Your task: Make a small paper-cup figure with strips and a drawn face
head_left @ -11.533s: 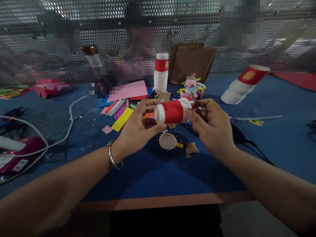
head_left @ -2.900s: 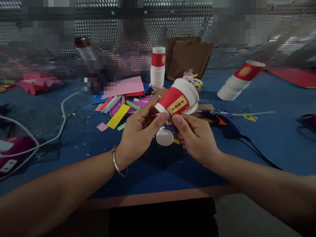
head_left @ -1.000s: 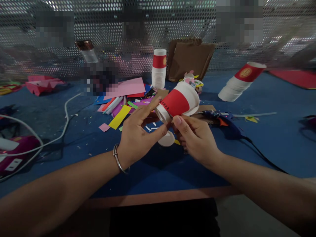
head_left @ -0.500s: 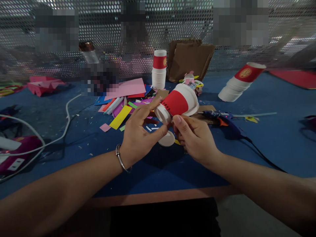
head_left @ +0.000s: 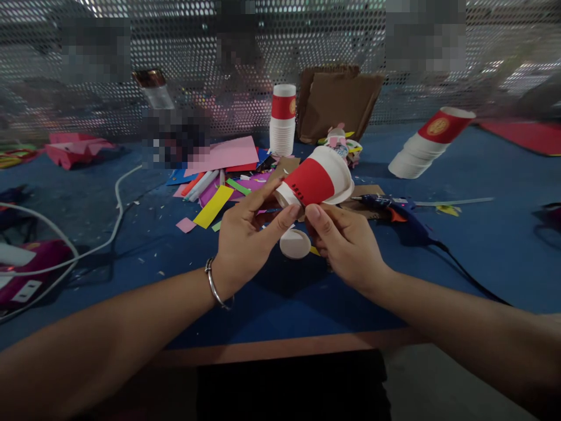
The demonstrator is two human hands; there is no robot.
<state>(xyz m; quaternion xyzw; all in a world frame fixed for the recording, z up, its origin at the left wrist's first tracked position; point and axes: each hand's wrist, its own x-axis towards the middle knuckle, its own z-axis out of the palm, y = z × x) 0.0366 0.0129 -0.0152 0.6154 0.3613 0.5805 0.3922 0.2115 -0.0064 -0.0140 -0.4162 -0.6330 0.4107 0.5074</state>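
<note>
A white paper cup (head_left: 313, 179) with a red band is tilted above the table, its narrow base toward me and its wider end pointing up and right. My left hand (head_left: 254, 234) grips the cup's base end between thumb and fingers. At the near side of the cup, my right hand (head_left: 346, 237) is closed, thumb and index finger pinched against the cup's lower edge. Whether anything small sits in that pinch is hidden. Below the cup lies a round white disc (head_left: 295, 244) on the table.
A glue gun (head_left: 403, 213) with a cord lies at right. Stacked cups (head_left: 283, 120) stand behind, and another stack (head_left: 432, 143) leans at right. Coloured paper (head_left: 223, 156), a yellow strip (head_left: 213, 207) and markers (head_left: 204, 186) lie at left. Cardboard (head_left: 342, 105) rests against the mesh.
The cup has turned a little, so its base faces me less and the dark print on the band sits differently. My left thumb has moved up onto the cup's base edge.
</note>
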